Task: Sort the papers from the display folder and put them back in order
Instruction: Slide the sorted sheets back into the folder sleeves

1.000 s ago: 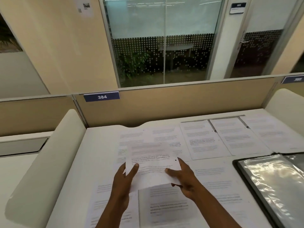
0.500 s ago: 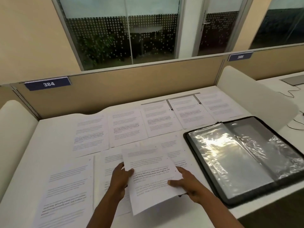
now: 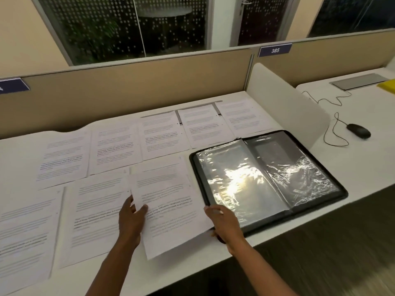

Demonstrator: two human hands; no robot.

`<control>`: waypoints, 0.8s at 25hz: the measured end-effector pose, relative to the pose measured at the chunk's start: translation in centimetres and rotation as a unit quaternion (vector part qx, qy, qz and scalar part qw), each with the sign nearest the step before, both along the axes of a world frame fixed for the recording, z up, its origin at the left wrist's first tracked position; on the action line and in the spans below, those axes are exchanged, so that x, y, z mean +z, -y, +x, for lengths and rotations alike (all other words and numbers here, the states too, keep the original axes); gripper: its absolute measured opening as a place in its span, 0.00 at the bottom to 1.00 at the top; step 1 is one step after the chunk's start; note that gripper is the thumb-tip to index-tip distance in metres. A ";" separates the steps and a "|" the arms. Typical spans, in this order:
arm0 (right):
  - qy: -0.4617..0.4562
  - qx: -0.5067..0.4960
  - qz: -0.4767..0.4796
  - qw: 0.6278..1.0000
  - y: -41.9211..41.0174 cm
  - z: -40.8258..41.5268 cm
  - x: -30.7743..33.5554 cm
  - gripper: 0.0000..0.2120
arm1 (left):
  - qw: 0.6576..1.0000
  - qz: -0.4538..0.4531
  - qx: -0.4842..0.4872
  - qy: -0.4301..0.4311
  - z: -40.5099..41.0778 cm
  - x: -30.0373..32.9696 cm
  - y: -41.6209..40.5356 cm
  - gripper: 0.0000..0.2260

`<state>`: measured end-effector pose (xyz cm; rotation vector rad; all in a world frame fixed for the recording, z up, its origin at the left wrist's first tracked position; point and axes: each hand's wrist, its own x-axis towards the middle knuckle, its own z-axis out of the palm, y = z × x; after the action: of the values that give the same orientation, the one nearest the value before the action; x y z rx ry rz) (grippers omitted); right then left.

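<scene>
I hold one printed sheet (image 3: pixel 171 208) between both hands, just above the desk's front part. My left hand (image 3: pixel 130 218) pinches its left edge and my right hand (image 3: pixel 224 223) grips its lower right corner, close to the folder's left edge. The black display folder (image 3: pixel 333 189) lies open on the right, its clear plastic sleeves (image 3: pixel 233 180) glaring under the light. Several other printed sheets (image 3: pixel 115 146) lie flat in two rows across the white desk (image 3: pixel 21 150).
A beige partition (image 3: pixel 128 90) closes the back of the desk, and a white curved divider (image 3: pixel 288 99) closes its right side. Beyond the divider, the neighbouring desk holds a black mouse (image 3: pixel 359 130) with its cable. The desk's front edge runs just below my hands.
The view has swung right and down, bringing the open folder fully into sight. The sheet in my hands has come down and rightward, toward the folder's left edge.
</scene>
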<state>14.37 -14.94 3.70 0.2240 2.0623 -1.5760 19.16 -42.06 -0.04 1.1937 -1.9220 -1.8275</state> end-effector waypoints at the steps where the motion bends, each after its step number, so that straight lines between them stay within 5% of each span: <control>1: -0.101 -0.016 0.102 0.990 -1.0 -0.4 -0.8 0.14 | 1.000 -0.019 0.003 0.010 -0.1 0.2 -0.1 0.26; 3: -0.294 0.000 0.236 0.926 -3.3 -1.0 -2.6 0.15 | 0.998 -0.062 0.004 0.023 -0.1 0.8 -0.4 0.25; 5: -0.378 0.061 0.314 0.869 -5.2 -2.0 -4.4 0.23 | 0.993 -0.117 0.003 0.032 -0.3 1.4 -0.6 0.25; 10: -0.287 0.209 0.393 0.848 -6.2 -3.7 -5.5 0.38 | 0.970 -0.227 -0.024 0.082 -1.3 1.1 -0.3 0.33; 13: -0.300 0.214 0.406 0.836 -6.1 -3.8 -5.0 0.35 | 0.949 -0.287 -0.066 0.114 -1.2 -0.1 -0.8 0.36; 20: -0.321 0.236 0.441 0.804 -3.9 -4.3 -2.0 0.26 | 0.965 -0.239 -0.066 0.083 -0.2 -1.3 -1.1 0.34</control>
<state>10.04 -11.03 1.72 -0.5543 2.9369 -0.2901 18.96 -40.97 -1.31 1.0988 -2.4018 -1.2303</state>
